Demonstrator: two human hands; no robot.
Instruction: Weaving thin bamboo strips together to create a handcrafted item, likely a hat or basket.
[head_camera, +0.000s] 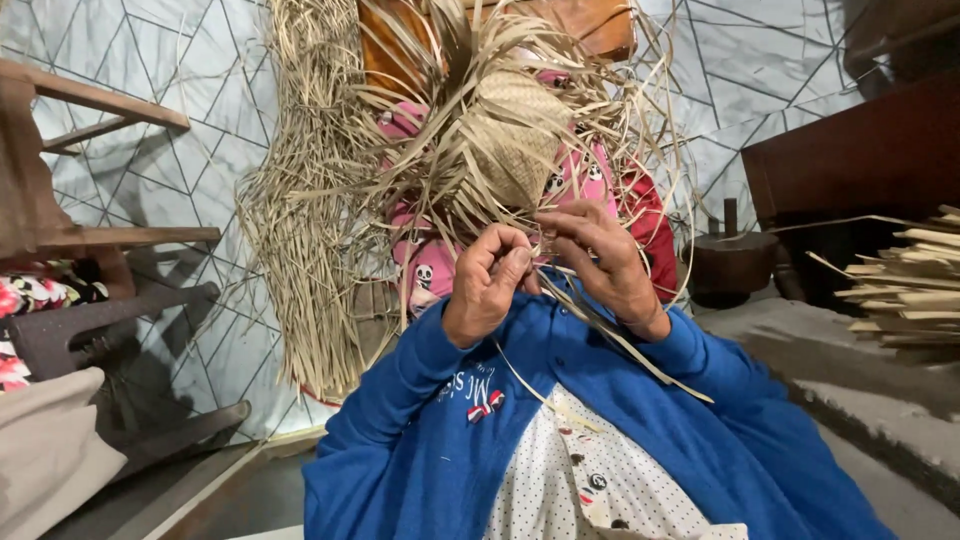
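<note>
A half-woven straw piece (510, 135) with many loose pale straw strips (400, 120) fanning out rests on my lap, over pink patterned trousers (425, 260). My left hand (487, 280) pinches thin strips at the near edge of the weave, fingers curled. My right hand (600, 260) grips neighbouring strips just beside it, and long strands trail from it across my blue cardigan sleeve (690, 370). Both hands almost touch each other.
A big bundle of loose straw (300, 250) hangs down at left over the tiled floor (180, 180). A wooden chair frame (60, 170) stands far left. At right are a dark wooden cabinet (860, 150), a round wooden block (733, 262) and stacked straw strips (910, 290).
</note>
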